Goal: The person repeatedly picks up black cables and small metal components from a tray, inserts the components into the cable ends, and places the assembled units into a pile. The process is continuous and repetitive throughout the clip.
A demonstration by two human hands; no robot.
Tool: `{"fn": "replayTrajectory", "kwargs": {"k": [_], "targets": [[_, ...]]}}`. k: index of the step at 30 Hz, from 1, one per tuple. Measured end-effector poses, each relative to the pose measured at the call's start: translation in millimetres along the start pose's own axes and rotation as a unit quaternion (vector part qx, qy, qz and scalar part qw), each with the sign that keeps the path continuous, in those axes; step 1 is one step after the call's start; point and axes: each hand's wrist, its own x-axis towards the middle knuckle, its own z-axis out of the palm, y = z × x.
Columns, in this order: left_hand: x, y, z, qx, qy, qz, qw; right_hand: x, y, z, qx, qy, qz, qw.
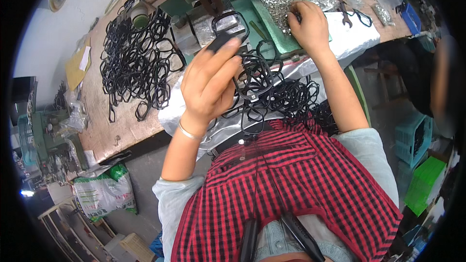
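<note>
My left hand (pixel 208 85) is raised over the near edge of the bench, its fingers bent around a black eyeglass frame (pixel 253 98); the grip is partly hidden behind the fingers. A blurred dark patch (pixel 221 42) covers the fingertip area. Just beyond it, a black rim (pixel 232 14) shows in front of the machine's metal block (pixel 203 30). My right hand (pixel 309 25) reaches into a green tray (pixel 286 45) of small shiny metal parts (pixel 277 7). Its fingers are curled down among the parts, and what they pinch is hidden.
A large heap of black eyeglass frames (pixel 131 63) covers the bench's left side. More frames (pixel 296 98) lie on silvery sheeting near my lap. A wrench (pixel 343 12) and another frame (pixel 363 18) rest right of the tray. Another person (pixel 412 70) is at the right.
</note>
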Motion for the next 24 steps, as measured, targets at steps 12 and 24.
{"fn": "replayTrajectory", "kwargs": {"k": [12,24], "targets": [[-55.9,99.3,19.2,-0.444,-0.414,-0.247,0.755,3.5,-3.6,-17.7,0.096,-0.085,0.065,0.99],[-91.4,20.8,38.9,0.128,-0.16,-0.133,0.97,-2.0,-2.6,-39.3,0.23,-0.113,0.15,0.955]]}}
